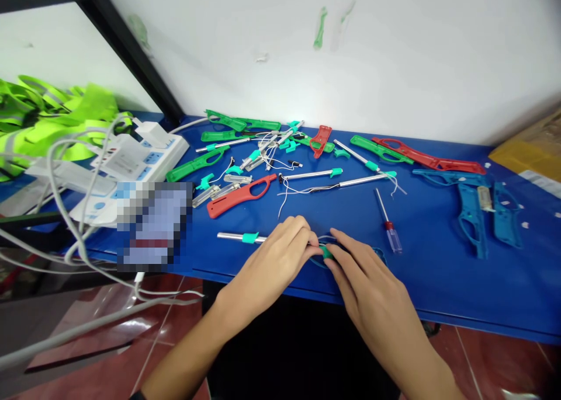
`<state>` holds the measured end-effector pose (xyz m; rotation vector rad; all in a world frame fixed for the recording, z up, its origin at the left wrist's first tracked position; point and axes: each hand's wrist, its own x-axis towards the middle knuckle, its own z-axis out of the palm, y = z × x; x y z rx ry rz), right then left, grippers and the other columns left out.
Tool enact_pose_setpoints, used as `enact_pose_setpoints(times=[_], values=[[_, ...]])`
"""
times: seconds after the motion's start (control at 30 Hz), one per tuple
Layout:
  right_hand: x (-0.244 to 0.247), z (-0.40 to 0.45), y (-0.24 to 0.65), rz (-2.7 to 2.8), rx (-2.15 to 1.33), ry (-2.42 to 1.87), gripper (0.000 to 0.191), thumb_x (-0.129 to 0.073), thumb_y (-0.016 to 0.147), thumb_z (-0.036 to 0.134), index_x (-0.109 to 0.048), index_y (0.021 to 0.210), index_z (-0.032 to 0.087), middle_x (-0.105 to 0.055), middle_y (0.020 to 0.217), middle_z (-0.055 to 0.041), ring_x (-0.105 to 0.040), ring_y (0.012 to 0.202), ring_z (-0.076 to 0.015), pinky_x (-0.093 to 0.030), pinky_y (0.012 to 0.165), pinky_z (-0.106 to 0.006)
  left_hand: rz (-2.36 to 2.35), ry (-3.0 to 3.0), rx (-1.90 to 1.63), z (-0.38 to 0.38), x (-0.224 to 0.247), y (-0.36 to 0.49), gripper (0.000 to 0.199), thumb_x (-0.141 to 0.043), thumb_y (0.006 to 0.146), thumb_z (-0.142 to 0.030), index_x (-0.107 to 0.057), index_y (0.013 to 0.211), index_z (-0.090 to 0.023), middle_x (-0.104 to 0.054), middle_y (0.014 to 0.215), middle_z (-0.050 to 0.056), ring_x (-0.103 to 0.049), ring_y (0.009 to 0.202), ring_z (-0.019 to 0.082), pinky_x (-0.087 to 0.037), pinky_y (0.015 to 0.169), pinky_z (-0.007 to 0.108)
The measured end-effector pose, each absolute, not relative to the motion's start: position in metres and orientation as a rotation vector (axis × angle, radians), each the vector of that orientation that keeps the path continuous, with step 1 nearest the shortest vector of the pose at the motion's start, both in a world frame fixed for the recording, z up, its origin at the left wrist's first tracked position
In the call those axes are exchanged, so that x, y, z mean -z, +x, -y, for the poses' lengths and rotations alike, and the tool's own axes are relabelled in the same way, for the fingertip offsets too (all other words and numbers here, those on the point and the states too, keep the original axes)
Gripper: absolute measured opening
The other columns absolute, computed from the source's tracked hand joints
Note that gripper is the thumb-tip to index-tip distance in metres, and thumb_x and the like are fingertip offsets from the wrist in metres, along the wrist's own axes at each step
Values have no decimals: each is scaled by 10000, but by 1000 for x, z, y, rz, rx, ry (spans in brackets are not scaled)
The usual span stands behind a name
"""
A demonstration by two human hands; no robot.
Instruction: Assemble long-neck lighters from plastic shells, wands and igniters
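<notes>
Near the front edge of the blue table, my left hand [287,248] is closed in a pinch at a blue lighter shell half [318,261], mostly covered by my hands. A silver lighter tube [230,236] with a teal clip [250,237] runs out to the left from under this hand. My right hand [362,265] is closed around the shell's right part, its fingertips at a small teal-green trigger [326,251] between both hands. What exactly the left fingertips pinch is hidden. A screwdriver [390,230] with a clear handle lies beyond my right hand.
Several silver tubes with wires [311,174], green shells [197,163] and red shells [241,195] lie across the back. Blue shells [472,219] are at right. A power strip [149,166], cables and a blurred phone [155,225] occupy the left, beside yellow-green vests [56,120].
</notes>
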<state>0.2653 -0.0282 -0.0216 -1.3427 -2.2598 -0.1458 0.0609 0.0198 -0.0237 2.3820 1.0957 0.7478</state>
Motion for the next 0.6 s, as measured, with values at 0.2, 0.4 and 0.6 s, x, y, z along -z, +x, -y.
enact_pose_setpoints(times=[0.2,0.4,0.6], values=[[23,28,269,2227,85,-1368,278,-547,1128,299,-708,1290,141,-780,1345,-144,-794,1137,-307,-707,908,-467,-1099,2382,-741,-20,23,61,106,-531,1143,-255,-564,1072,-184,-618,1096,46,-607,1006,206,-527,874,370],[22,29,268,2256,109,-1381,279,-551,1120,249,-733,1319,178,-779,1354,-120,-788,1146,-314,-707,908,-482,-982,2336,-778,-21,22,54,98,-540,1143,-216,-628,1176,-184,-629,1142,50,-619,1063,187,-539,957,343],[27,33,269,2290,84,-1393,296,-559,1110,232,-723,1343,155,-756,1399,-132,-746,1227,-347,-697,956,-524,-1020,2412,-622,-22,12,40,213,-605,1124,-308,-611,1322,-229,-649,1324,67,-612,1261,237,-415,1201,465]])
